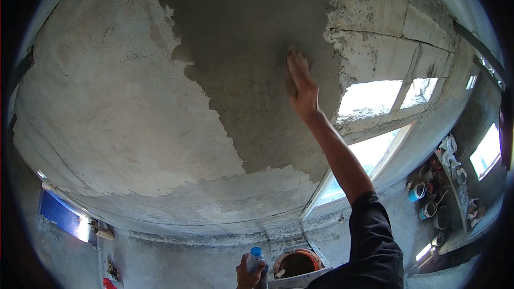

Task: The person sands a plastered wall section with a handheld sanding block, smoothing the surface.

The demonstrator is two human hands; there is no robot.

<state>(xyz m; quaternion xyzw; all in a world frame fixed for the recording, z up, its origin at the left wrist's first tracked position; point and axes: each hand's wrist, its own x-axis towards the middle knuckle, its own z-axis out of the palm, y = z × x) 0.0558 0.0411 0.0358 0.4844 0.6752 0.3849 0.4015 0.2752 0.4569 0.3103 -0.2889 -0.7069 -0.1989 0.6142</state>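
My right hand [303, 83] is raised against the dark, wet plaster patch [235, 75] on the wall. Its fingers are pressed together and slightly blurred; whatever they grip against the surface is hidden from me. Low in the view, my left hand [247, 274] is wrapped around a clear plastic bottle [256, 259] with a blue cap. Just right of the bottle, an orange-rimmed bucket [316, 257] holds a grey-brown mix, and a handle-like piece leans at its edge.
Paler, dry plaster [118, 101] borders the wet patch on the left. Bare blocks [369, 48] and a window opening [369, 150] lie to the right. Several buckets [428, 210] and clutter stand on the floor at far right. A blue panel [59, 214] shows at lower left.
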